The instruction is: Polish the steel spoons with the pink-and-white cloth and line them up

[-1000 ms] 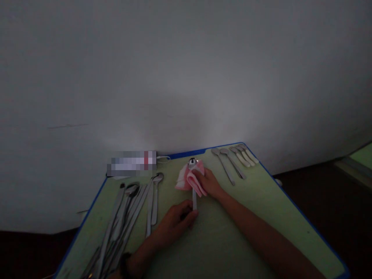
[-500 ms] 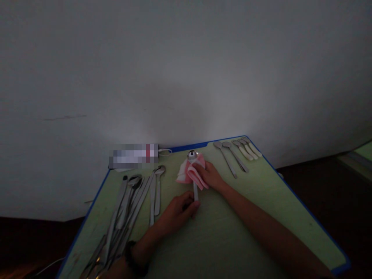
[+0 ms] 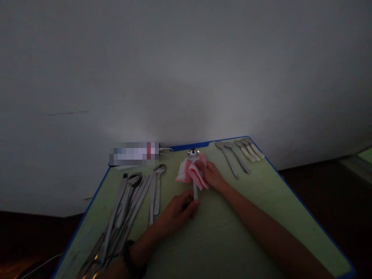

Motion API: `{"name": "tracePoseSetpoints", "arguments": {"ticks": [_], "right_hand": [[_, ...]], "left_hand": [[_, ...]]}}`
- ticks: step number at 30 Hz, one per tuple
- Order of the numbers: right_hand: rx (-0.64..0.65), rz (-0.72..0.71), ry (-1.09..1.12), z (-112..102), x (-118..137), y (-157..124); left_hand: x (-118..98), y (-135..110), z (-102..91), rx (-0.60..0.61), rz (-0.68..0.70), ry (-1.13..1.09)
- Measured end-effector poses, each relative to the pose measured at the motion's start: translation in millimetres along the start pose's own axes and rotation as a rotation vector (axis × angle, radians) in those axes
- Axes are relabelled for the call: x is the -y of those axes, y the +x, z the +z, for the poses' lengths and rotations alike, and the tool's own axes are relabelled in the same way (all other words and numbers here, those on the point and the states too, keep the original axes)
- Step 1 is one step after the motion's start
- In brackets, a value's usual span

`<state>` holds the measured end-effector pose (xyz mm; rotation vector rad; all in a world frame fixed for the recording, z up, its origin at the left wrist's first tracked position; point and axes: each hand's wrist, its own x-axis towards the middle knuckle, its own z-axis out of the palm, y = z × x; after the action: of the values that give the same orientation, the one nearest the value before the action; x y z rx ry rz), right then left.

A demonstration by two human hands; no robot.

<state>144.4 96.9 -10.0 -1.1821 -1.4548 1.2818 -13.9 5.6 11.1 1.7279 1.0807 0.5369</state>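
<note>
My left hand (image 3: 178,212) is closed round the handle end of a metal spoon (image 3: 195,191) lying on the green table (image 3: 221,232). The spoon's bowl pokes out at the far end, near the table's back edge. My right hand (image 3: 210,175) is closed on a pink and white cloth (image 3: 190,173), folded over the spoon just below its bowl. The room is dim.
Several long metal spoons and utensils (image 3: 128,209) lie in a pile at the left of the table. A row of several smaller spoons (image 3: 241,155), some with pale handles, lies at the back right corner. A white wall rises behind; dark floor surrounds the blue-edged table.
My hands, the spoon and the cloth keep the same grip. Only the camera view has shifted slightly.
</note>
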Motion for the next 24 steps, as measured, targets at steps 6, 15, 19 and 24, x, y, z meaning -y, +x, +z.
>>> {"name": "tracePoseSetpoints", "arguments": {"ticks": [6,15,19,24], "right_hand": [[-0.051,0.097,0.409,0.3,-5.8,5.0],[-0.069,0.108,0.598,-0.1,-3.7,6.3],[-0.043,0.145,0.655,-1.9,-5.6,9.7],[-0.056,0.167,0.659,-3.7,-7.1,11.0]], "left_hand": [[-3.2,-1.6,-1.0,0.019,0.008,0.012],[-3.0,-2.6,-2.0,0.007,0.027,0.058],[-1.7,-2.5,0.7,0.000,-0.002,-0.005],[-0.3,-2.6,1.1,-0.007,-0.005,0.004]]}}
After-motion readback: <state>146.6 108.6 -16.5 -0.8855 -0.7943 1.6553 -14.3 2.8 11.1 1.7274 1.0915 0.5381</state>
